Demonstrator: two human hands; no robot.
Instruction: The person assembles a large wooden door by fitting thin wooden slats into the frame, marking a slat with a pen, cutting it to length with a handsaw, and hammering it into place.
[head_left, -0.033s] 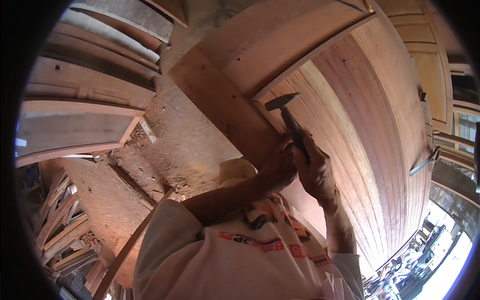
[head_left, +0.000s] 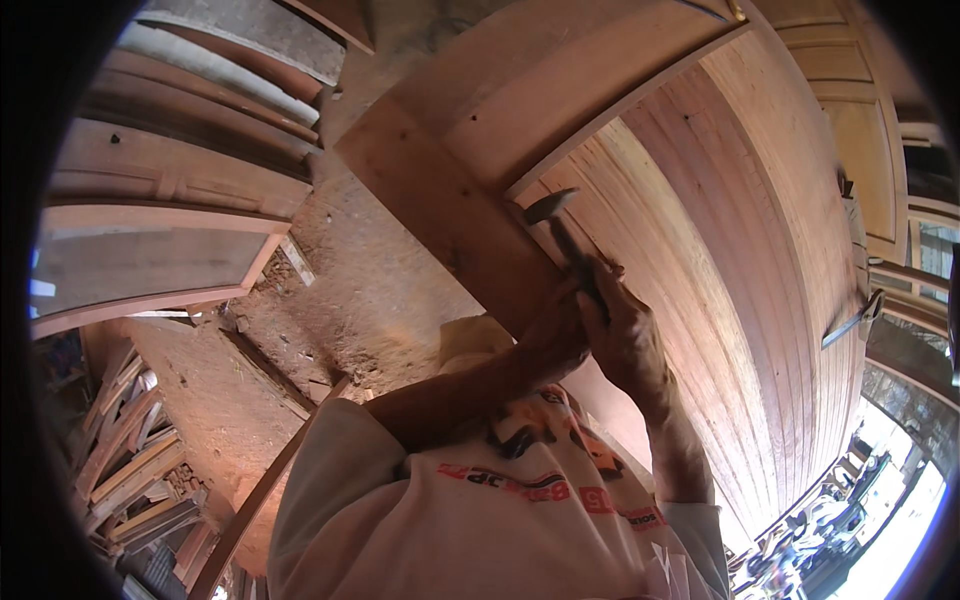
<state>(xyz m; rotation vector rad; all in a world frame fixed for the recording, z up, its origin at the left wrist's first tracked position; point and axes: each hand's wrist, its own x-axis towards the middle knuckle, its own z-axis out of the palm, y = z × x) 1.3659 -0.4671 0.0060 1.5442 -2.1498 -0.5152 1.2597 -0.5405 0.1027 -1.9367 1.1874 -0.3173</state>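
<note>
My right hand is closed around the handle of a hammer. The hammer's dark metal head is raised over the inner edge of a reddish wooden frame. My left hand reaches across my body to the frame's near member, close beside the right hand. Its fingers look curled together, partly hidden by shadow and the right hand; what they hold cannot be made out. Wide planks lie side by side under and to the right of the frame.
Another hammer lies at the right edge of the planks. Panelled wooden doors stand at the far right. Leaning boards and a glazed frame are at left. Scrap wood is piled at the lower left on the earthen floor.
The hammer has moved slightly left and down, its head nearer the frame's inner edge. My right hand has shifted a little with it; the left hand stays nearly in place.
</note>
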